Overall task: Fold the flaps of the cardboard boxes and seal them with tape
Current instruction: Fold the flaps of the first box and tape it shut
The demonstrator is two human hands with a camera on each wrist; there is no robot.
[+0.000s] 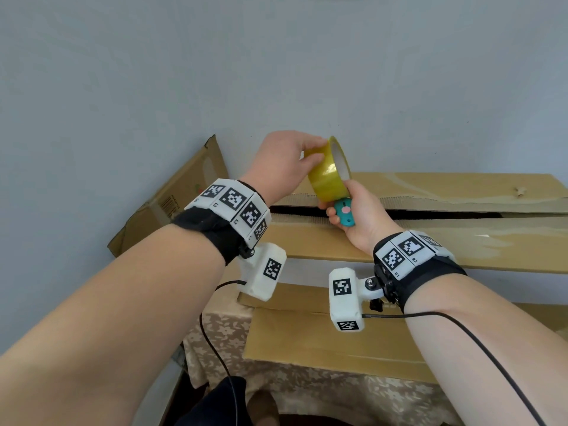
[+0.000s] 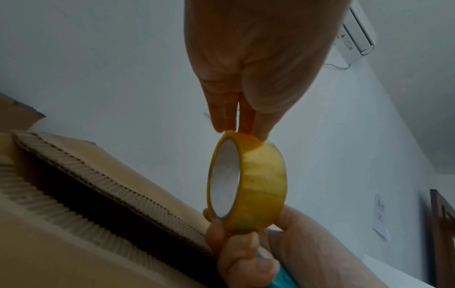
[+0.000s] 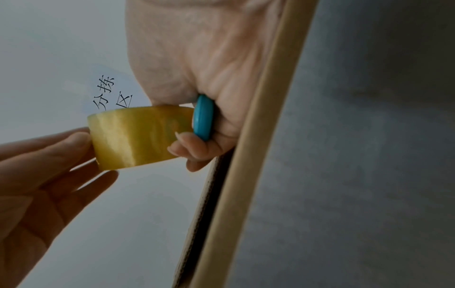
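A yellow tape roll (image 1: 328,172) is held in the air above the slit between the two folded top flaps of a large cardboard box (image 1: 430,241). My left hand (image 1: 310,155) pinches the roll's upper rim with fingertips (image 2: 234,120) and thumb. From below, my right hand (image 1: 335,207) grips the roll's lower edge and clamps a small teal cutter (image 1: 345,214) against the palm. In the right wrist view the cutter (image 3: 203,118) sits flat against the tape roll (image 3: 138,136). A dark gap (image 1: 445,214) runs between the flaps.
Another cardboard box (image 1: 172,195) leans against the wall at the left. A flattened cardboard sheet (image 1: 307,336) lies in front of the large box on a table with a floral cloth (image 1: 215,348). Cables hang from both wrist cameras.
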